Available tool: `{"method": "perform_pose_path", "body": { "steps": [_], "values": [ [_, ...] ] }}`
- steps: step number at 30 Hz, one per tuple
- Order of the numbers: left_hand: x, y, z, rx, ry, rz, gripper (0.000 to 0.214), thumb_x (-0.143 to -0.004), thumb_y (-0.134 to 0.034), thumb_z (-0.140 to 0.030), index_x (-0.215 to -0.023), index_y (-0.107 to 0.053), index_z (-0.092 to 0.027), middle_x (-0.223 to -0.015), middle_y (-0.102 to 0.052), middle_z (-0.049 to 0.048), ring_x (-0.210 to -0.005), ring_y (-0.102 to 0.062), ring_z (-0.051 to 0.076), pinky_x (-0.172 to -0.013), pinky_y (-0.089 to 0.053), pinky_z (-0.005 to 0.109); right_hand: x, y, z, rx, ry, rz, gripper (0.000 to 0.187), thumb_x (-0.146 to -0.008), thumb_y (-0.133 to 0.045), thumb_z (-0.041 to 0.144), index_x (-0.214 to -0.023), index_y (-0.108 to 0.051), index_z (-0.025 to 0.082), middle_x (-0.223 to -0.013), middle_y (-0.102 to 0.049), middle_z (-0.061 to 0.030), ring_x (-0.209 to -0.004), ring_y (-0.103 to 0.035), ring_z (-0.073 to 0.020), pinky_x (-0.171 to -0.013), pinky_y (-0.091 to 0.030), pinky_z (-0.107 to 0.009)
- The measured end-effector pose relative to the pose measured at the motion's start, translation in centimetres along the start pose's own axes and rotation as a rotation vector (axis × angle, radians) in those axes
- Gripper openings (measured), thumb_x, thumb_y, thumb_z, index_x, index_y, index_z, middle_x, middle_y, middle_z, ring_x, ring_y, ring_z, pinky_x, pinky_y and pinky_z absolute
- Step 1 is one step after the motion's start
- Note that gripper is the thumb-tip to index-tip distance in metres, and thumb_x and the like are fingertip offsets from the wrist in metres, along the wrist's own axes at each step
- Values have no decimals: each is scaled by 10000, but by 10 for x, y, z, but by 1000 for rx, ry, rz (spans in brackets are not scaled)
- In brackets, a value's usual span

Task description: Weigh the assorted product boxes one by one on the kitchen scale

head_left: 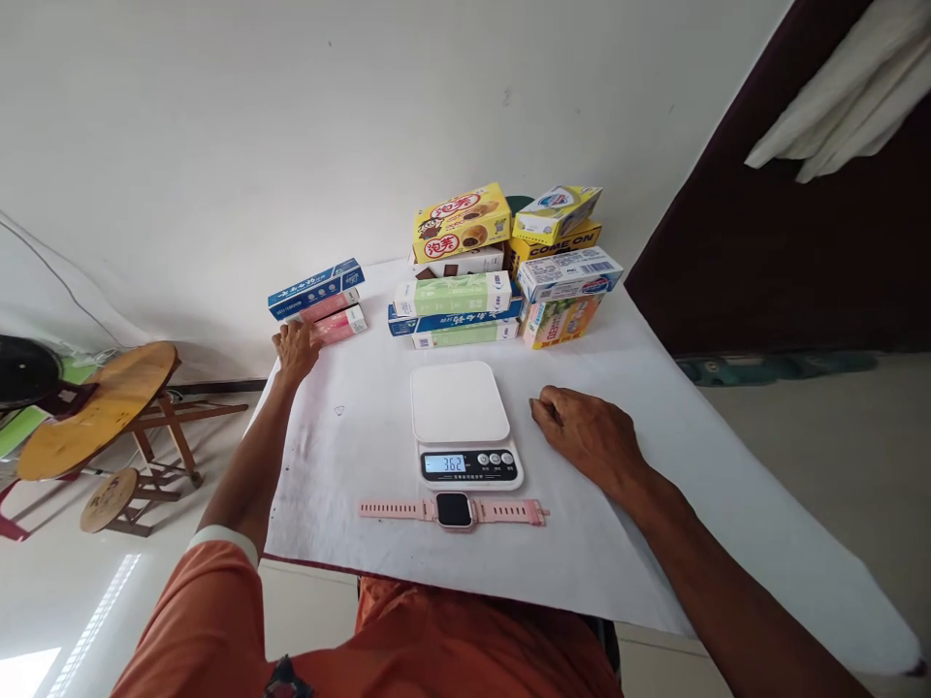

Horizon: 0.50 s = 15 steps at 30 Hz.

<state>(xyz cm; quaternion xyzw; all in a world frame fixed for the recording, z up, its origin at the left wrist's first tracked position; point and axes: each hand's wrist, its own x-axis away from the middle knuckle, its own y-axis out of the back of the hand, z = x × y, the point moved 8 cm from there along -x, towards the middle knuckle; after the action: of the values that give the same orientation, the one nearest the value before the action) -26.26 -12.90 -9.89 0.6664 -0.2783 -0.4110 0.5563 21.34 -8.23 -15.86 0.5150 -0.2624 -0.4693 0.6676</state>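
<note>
My left hand (297, 351) is at the near end of a pink and white carton (338, 326), its fingers bent around that end. Another pink carton (329, 304) lies just behind, with a long blue carton (315, 288) on top. Curled into a loose fist with nothing visible in it, my right hand (588, 431) rests on the table beside the white kitchen scale (461, 402). The scale's platform is bare and its lit display (445, 464) reads about 362, perhaps with a minus sign. In front of the scale lies a pink-strapped smartwatch (455, 510), stretched flat.
Behind the scale, green and blue cartons (455, 294) are stacked below a yellow snack box (462, 223). Further right stands a pile of yellow, white and orange boxes (563, 276). A white wall backs the white-covered table (349, 427). Wooden stools (120, 499) stand on the left.
</note>
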Motion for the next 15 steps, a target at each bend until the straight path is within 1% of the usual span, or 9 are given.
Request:
{"method": "perform_pose_path", "body": {
  "steps": [6,8,10,12,13,15],
  "values": [
    [-2,0,-6,-9,50,-13,386,-957,-606,-347,-1299,-643,-172,-1442,-561,258,-1363,-461,451,-1090,-349,575,0,4,4,22,17,6,280,-993,-445,253,-763,-602,221,-835,-754,-76,-746,-646,-206,-636,-298,-309],
    [-1,3,-12,-9,51,-13,389,-950,-620,-368,-1282,-650,-168,-1427,-569,264,-1354,-462,460,-1080,-354,583,0,5,4,36,8,18,280,-1000,-447,247,-787,-625,217,-873,-772,-81,-771,-663,-209,-636,-287,-311],
    [1,11,-23,4,40,-35,406,-957,-605,-369,-1313,-636,-176,-1435,-570,260,-1353,-466,460,-1077,-365,592,-1,4,4,47,-4,37,282,-1011,-444,245,-819,-648,211,-919,-786,-86,-795,-677,-211,-633,-275,-314],
    [4,24,-45,70,-14,-103,416,-988,-552,-353,-1370,-606,-196,-1439,-578,237,-1354,-482,438,-1087,-379,592,-1,2,4,56,-11,58,284,-1021,-440,245,-851,-665,205,-953,-792,-88,-813,-685,-211,-631,-270,-315],
    [6,32,-60,126,-71,-146,418,-1009,-524,-352,-1394,-590,-205,-1430,-587,222,-1356,-492,417,-1101,-385,580,-1,2,4,61,-13,66,287,-1024,-438,246,-863,-671,203,-962,-793,-89,-817,-687,-211,-632,-269,-316],
    [10,47,-101,261,-245,-208,430,-1042,-504,-393,-1427,-565,-212,-1405,-602,192,-1361,-507,364,-1134,-393,532,-2,1,4,73,-15,74,292,-1030,-431,247,-880,-678,200,-970,-792,-90,-824,-689,-213,-634,-269,-318]
  ]
}}
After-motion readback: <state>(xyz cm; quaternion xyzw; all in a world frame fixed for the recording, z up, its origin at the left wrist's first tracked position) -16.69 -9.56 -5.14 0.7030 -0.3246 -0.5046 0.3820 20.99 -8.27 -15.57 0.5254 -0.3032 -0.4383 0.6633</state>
